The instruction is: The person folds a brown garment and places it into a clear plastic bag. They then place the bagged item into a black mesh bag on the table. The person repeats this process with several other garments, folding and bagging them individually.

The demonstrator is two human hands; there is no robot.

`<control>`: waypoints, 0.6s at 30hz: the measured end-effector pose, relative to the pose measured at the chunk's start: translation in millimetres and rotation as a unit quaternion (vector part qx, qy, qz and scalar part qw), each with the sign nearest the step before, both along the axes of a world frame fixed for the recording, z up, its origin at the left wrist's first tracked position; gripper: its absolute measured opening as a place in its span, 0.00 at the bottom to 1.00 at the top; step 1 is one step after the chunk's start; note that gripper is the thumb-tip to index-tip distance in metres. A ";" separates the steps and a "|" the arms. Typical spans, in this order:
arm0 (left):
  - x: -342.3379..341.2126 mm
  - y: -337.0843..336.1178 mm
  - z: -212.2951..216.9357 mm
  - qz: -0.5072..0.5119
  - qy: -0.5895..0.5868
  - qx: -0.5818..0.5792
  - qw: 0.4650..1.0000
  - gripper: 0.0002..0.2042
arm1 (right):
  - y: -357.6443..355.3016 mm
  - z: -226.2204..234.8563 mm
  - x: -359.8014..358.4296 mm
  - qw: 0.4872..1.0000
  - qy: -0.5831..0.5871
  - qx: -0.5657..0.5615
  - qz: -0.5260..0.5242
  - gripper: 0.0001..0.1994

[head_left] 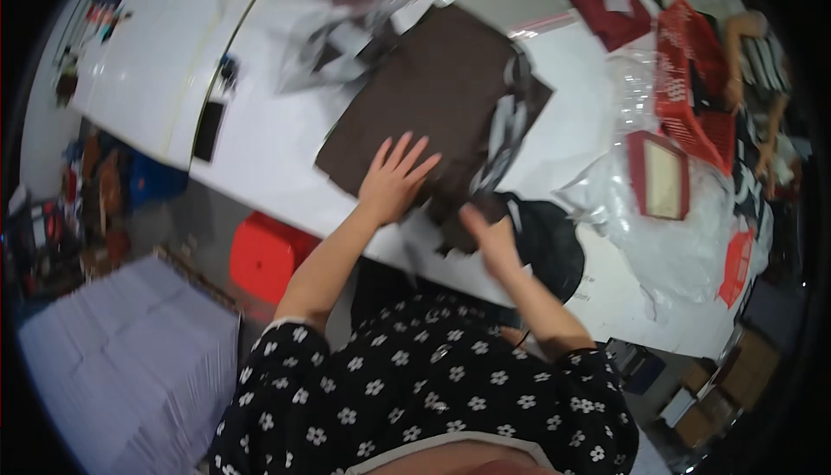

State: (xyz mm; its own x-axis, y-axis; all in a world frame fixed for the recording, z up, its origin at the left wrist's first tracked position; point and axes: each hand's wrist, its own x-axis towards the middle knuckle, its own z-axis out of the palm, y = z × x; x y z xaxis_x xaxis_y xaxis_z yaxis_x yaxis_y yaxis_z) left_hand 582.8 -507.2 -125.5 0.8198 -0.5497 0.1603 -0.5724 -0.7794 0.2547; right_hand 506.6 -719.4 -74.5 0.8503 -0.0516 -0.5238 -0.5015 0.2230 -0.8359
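A large dark brown flat piece that looks like cloth [433, 85] lies on the white table before me, with a grey-and-black shiny strip [506, 129] along its right side. My left hand [398, 182] rests flat on its near edge, fingers spread. At the near right corner, my right hand [496, 241] has its thumb over a crumpled brown flap; its fingers are mostly hidden and somewhat blurred. A round black thing [550, 254] lies beside the right hand.
Clear plastic bags [333, 46] lie behind the brown piece. At right are a red-framed box [662, 176] on plastic wrap and a red crate [679, 85], with another person's arms [736, 64] beyond. A red stool [268, 254] and stacked pale sheets [130, 336] stand at left.
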 end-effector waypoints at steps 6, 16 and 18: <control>-0.6 7.8 -18.4 0.008 -0.056 -0.016 0.998 0.27 | -42.9 -45.8 1.2 0.980 0.037 -0.115 0.161 0.20; 2.3 11.9 -18.0 0.008 0.073 -0.097 0.993 0.34 | -57.6 -11.5 -28.3 0.931 -0.053 -0.229 0.279 0.18; -6.8 1.5 17.8 -0.015 0.057 -0.102 0.993 0.36 | -57.4 -12.2 -37.3 0.930 -0.072 -0.247 0.262 0.17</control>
State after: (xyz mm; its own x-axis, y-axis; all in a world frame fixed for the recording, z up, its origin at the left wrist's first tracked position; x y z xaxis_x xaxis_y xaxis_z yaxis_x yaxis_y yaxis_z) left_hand 576.0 -505.7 -107.7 0.8223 -0.5403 0.1787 -0.5537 -0.6871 0.4704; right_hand 469.3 -776.7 -86.6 0.8863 0.1843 -0.4250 -0.3083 -0.4501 -0.8381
